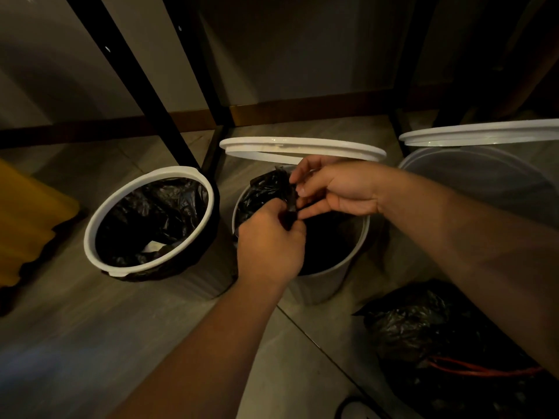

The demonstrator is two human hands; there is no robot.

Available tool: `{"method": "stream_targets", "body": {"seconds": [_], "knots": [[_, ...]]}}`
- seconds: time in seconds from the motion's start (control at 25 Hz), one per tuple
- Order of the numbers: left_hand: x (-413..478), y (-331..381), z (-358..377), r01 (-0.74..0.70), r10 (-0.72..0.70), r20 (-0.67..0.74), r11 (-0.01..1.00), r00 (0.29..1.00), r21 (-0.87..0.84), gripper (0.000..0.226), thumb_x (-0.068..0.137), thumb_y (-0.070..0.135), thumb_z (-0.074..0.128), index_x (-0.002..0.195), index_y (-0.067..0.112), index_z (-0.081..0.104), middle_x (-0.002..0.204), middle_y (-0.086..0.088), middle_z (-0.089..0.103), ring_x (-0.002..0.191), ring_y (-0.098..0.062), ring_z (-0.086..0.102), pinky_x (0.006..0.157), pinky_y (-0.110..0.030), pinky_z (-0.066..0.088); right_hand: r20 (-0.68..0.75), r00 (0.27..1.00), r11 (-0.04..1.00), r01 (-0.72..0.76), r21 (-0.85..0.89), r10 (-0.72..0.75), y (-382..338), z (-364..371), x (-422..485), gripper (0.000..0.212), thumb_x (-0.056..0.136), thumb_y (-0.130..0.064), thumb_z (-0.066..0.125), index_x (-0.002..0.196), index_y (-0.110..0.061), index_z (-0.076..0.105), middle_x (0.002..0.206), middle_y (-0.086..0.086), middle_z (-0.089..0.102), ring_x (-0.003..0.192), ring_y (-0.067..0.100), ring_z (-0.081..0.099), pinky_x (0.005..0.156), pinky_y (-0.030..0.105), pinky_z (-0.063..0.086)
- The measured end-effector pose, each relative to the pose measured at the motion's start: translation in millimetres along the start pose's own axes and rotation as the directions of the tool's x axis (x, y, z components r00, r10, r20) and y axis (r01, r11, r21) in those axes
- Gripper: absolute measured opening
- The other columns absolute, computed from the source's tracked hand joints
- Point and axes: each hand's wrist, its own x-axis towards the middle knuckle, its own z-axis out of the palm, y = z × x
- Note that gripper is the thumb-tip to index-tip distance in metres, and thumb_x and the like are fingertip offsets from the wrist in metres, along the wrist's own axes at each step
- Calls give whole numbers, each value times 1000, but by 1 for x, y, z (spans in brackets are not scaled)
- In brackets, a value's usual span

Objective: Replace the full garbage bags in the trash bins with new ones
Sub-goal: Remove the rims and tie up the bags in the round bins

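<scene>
A: Head view, far left: what lies on the floor (90, 322)?

B: A yellow object (27, 219), partly out of frame. Its type cannot be determined.

A: Next item to the right?

B: Left bin (193, 279). White rim, black liner (151, 219) fitted inside and folded over the rim. A pale scrap (155, 246) rests in the bottom of the liner. Black frame legs (127, 74) rise behind this bin.

A: Centre position?

B: Middle bin (320, 282), white, with its white lid (302, 148) raised behind it. A new black bag (260, 192) sits over the bin's far-left rim and is only partly spread; the interior beyond it is dark.

A: State of the left hand (269, 249)?

B: Closed, fingers pinching a bunched edge of the new bag above the middle bin's opening.

A: State of the right hand (335, 189)?

B: Thumb and fingers gripping the same bunched edge just above the left hand. Both hands touch the bag; fingertips nearly meet.

A: Right side?

B: Right bin (484, 176), cut off by the frame edge, lid (484, 133) raised. Its liner condition cannot be determined.

A: Lower right?

B: A full black bag (414, 328) lies on the floor near the middle bin, with an orange-red cord (484, 369) across it.
</scene>
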Motion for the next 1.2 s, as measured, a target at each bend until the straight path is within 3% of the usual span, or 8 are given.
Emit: {"method": "stream_targets", "body": {"seconds": [0.16, 0.32, 0.52, 0.64, 0.76, 1.0, 1.12, 1.2], "knots": [[-9, -7, -5, -7, 8, 28, 1000, 1000, -30, 15, 93, 29, 70, 80, 21, 68, 68, 5, 66, 69, -6, 62, 58, -21, 45, -72, 997, 992, -48, -120, 40, 1, -2, 3, 10, 105, -12, 56, 111, -19, 61, 103, 15, 70, 86, 27, 73, 74, 38, 65], [-15, -8, -7, 6, -3, 43, 997, 999, -72, 23, 93, 32, 71, 73, 23, 66, 62, 8, 64, 62, -5, 61, 52, -16, 41, -37, 999, 999, -10, -46, 8, 0, 1, 7, 23, 96, 2, 66, 106, -19, 64, 93, 10, 73, 80, 20, 74, 75, 35, 65], [-17, -5, -12, -52, 53, 19, 996, 998, -73, 21, 91, 25, 66, 70, 22, 63, 61, 7, 61, 60, -8, 59, 51, -14, 36, 5, 999, 989, -32, -142, 33, -3, 0, 6, 19, 93, -19, 77, 109, -18, 67, 81, 6, 74, 73, 23, 74, 66, 35, 61], [-18, -2, -16, -88, 90, 27, 995, 996, -55, 20, 89, 17, 65, 70, 23, 61, 60, 7, 58, 61, -8, 57, 52, -14, 37, -31, 999, 982, -47, -183, 43, -1, 2, 9, 16, 92, -6, 75, 104, -17, 74, 87, 7, 74, 70, 19, 74, 65, 31, 60], [-21, 0, -20, -141, 139, 46, 989, 989, 39, 9, 86, 13, 66, 90, 20, 70, 78, 6, 65, 76, -11, 59, 66, -24, 43, -27, 999, 988, -33, -149, 30, -2, 6, 10, 17, 95, -2, 66, 100, -16, 74, 85, 7, 70, 68, 15, 70, 63, 27, 60], [-25, 2, -37, -230, 231, 19, 952, 973, 205, 48, 83, 3, 64, 127, 21, 66, 110, 4, 63, 95, -19, 63, 77, -39, 57, -126, 989, 991, 60, -116, -75, -21, -2, 10, 14, 94, -1, 62, 95, -8, 74, 72, 4, 67, 62, 12, 65, 58, 24, 57], [-26, -2, -45, -170, 175, -31, 979, 984, 114, 47, 84, 5, 66, 125, 27, 69, 108, 11, 67, 97, -6, 64, 82, -32, 59, -127, 987, 991, 83, -106, -96, -28, -8, 8, 10, 92, -3, 67, 91, -8, 76, 65, 3, 68, 59, 11, 66, 58, 25, 57], [-25, -2, -48, -60, 63, 34, 994, 997, -90, 45, 85, 3, 67, 119, 32, 71, 104, 16, 71, 97, 1, 67, 85, -27, 59, -97, 990, 991, 90, -101, -100, -30, -9, 7, 12, 92, -6, 70, 86, -13, 77, 70, 3, 70, 64, 13, 67, 61, 28, 58]]}}
